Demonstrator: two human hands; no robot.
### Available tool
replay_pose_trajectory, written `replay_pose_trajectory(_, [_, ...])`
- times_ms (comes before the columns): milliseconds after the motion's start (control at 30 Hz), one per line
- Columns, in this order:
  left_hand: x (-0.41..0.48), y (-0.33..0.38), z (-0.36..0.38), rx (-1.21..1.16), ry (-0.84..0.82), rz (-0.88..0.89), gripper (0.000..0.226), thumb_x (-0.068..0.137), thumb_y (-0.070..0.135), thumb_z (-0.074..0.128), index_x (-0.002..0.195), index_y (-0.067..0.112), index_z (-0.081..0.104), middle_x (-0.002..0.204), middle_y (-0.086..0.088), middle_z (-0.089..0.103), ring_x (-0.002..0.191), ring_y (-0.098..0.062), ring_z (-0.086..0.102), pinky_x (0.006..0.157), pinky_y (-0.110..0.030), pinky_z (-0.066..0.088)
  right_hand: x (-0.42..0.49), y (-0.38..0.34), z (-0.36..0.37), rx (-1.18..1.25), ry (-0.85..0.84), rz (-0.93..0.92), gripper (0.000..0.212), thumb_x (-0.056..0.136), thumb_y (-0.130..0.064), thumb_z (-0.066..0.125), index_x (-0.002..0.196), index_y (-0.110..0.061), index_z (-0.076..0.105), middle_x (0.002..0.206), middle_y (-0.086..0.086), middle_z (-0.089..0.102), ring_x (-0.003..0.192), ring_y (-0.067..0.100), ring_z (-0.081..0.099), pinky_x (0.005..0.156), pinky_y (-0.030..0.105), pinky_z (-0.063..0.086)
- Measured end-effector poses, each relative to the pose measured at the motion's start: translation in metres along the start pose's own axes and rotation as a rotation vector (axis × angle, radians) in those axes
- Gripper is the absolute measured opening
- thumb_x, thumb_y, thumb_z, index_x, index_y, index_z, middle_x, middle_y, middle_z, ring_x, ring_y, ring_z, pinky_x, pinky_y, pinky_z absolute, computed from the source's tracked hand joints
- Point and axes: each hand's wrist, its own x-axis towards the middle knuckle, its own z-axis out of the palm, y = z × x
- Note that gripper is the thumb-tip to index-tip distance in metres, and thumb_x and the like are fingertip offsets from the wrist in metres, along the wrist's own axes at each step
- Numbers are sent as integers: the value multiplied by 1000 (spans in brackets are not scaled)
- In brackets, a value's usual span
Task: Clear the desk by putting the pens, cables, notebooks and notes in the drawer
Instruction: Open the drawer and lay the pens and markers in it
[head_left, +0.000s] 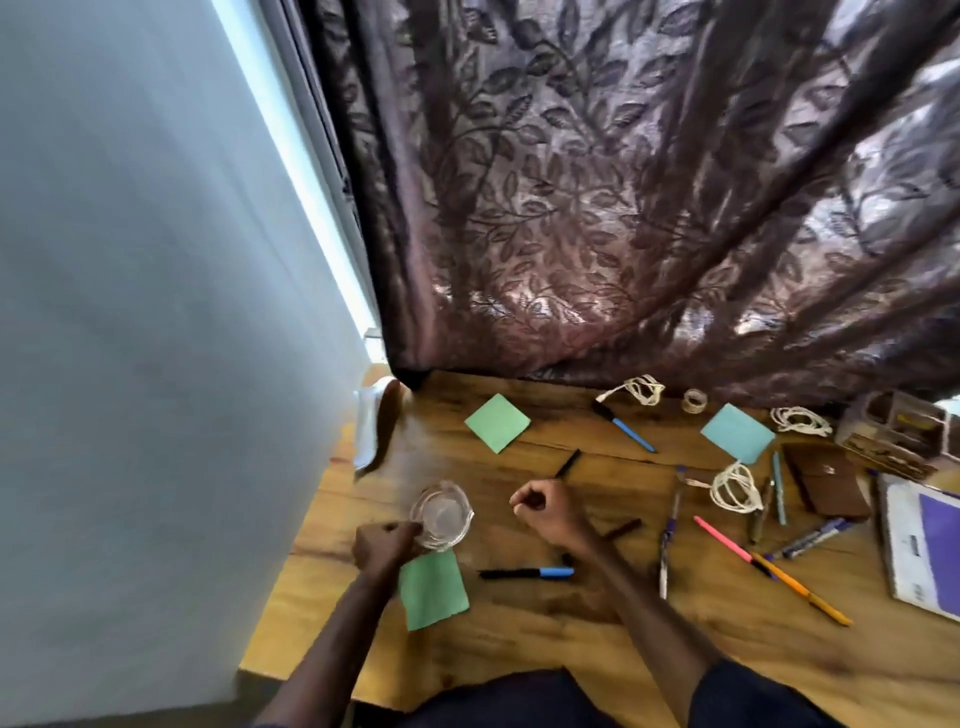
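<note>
Judging by the desk (519, 642), the clearing has barely begun, since almost everything the task names lies out on the wood. Three notes are spread about: a green note (497, 422) near the curtain (597, 208), a blue note (736, 433) off to the right, and a second green note (434, 590) by the near edge, partly under the left hand (387, 543). Three cables are coiled up: a back cable (641, 389) beside a tape roll (694, 400), a corner cable (800, 420) further right, and a middle cable (735, 486) among the pens. A blue pen (626, 428) lies at the back, and a marker (527, 573) lies near the right hand (543, 512). A pink pen (722, 538) and an orange pencil (802, 587) run end to end toward the notebook (924, 540), which sits at the right edge next to a brown pouch (826, 480). No drawer shows from where I stand, so I can't say what is in it.

The left hand's fingers curl against the rim of a glass dish (441, 514) and seem to pinch it, though the blur makes that uncertain. The right hand is balled into a fist over the middle of the desk, with nothing visible in it.
</note>
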Motion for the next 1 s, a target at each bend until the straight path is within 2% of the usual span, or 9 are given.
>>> replay_pose_trajectory(133, [23, 0, -31, 2, 177, -121, 39, 70, 25, 86, 98, -1, 78, 98, -21, 77, 93, -34, 72, 83, -39, 60, 13, -14, 17, -99, -99, -45, 12, 86, -12, 70, 95, -13, 78, 101, 2, 77, 95, 14, 71, 90, 30, 57])
replay_pose_trajectory(233, [43, 5, -49, -56, 243, -161, 48, 68, 25, 89, 105, -3, 76, 107, -22, 75, 100, -36, 71, 86, -38, 59, 22, -23, 26, -135, -157, -49, 13, 87, -14, 70, 98, -14, 77, 102, 0, 76, 97, 12, 69, 90, 29, 56])
replay_pose_trajectory(300, [52, 9, -60, -50, 259, -159, 43, 68, 24, 88, 102, -1, 78, 101, -21, 76, 95, -35, 72, 81, -35, 56, 26, -29, 32, -153, -176, -30, 14, 88, -16, 69, 100, -17, 76, 104, -3, 74, 98, 10, 67, 88, 25, 54])
replay_pose_trajectory(433, [62, 5, -76, -36, 291, -148, 31, 69, 20, 83, 97, 9, 82, 93, -16, 78, 92, -35, 72, 85, -34, 55, 31, -32, 40, -174, -152, -20, 11, 88, -18, 70, 97, -20, 76, 97, -7, 73, 89, 6, 65, 72, 13, 48])
replay_pose_trajectory(500, [64, 1, -82, -40, 295, -165, 29, 68, 18, 81, 96, 10, 82, 90, -14, 78, 89, -35, 72, 82, -31, 54, 30, -31, 42, -189, -140, -10, 10, 88, -19, 70, 96, -21, 76, 96, -9, 73, 86, 3, 63, 66, 8, 43])
replay_pose_trajectory(567, [64, -2, -84, -41, 292, -171, 31, 68, 19, 82, 97, 9, 81, 92, -14, 79, 89, -34, 72, 80, -29, 53, 28, -29, 43, -193, -135, 8, 11, 88, -20, 70, 98, -22, 76, 97, -10, 73, 86, 2, 63, 67, 9, 44])
replay_pose_trajectory(800, [64, -15, -83, -67, 305, -145, 40, 71, 22, 85, 106, 5, 79, 103, -16, 77, 97, -35, 72, 90, -35, 55, 21, -22, 41, -198, -134, 23, 13, 89, -18, 69, 99, -19, 76, 95, -10, 72, 84, 1, 64, 66, 7, 45])
replay_pose_trajectory(900, [60, -17, -82, -50, 342, -103, 37, 74, 23, 84, 107, 5, 79, 105, -17, 77, 102, -37, 70, 92, -39, 54, 16, -19, 37, -177, -121, 27, 13, 88, -17, 69, 99, -17, 76, 97, -6, 75, 88, 6, 68, 70, 11, 49])
replay_pose_trajectory(1000, [48, -16, -75, 52, 388, -41, 32, 78, 23, 79, 106, 8, 75, 108, -17, 74, 103, -38, 65, 90, -42, 52, 8, -14, 31, -152, -86, 42, 12, 88, -17, 70, 97, -17, 77, 95, -7, 75, 87, 5, 68, 66, 9, 48])
